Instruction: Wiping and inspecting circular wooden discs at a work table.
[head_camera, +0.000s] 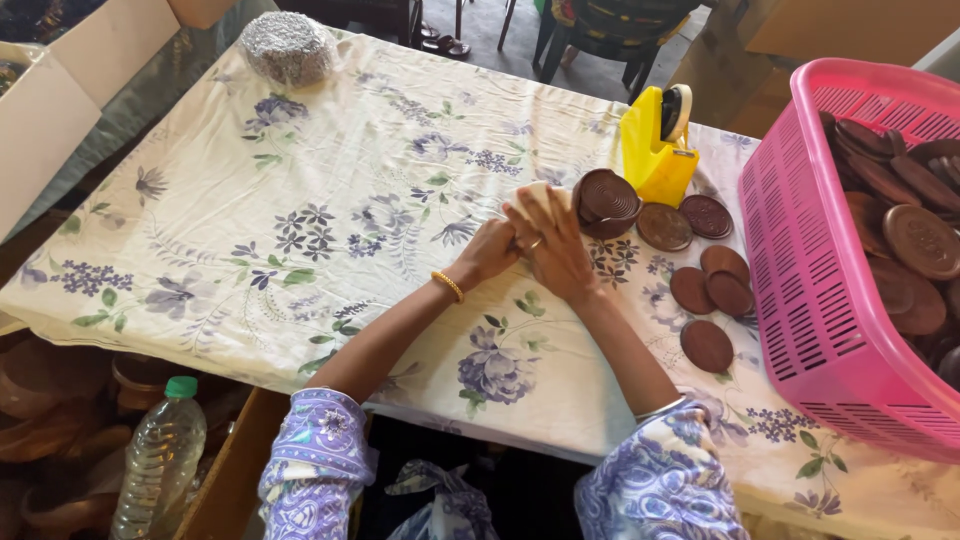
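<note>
A floral cloth (330, 230) covers the table. At its far left corner sits a clear bag (289, 47) of small silvery bits. A yellow tape dispenser (657, 145) stands near the far right, and a pink basket (815, 300) full of brown discs takes up the right edge. An open white box (60, 100) lies off the left side. Below the near edge, a plastic bottle (160, 460) with a green cap stands beside a cardboard box (225, 480), with brown bowls (50, 400) stacked further left. Dark chair legs (590, 40) show beyond the table.
</note>
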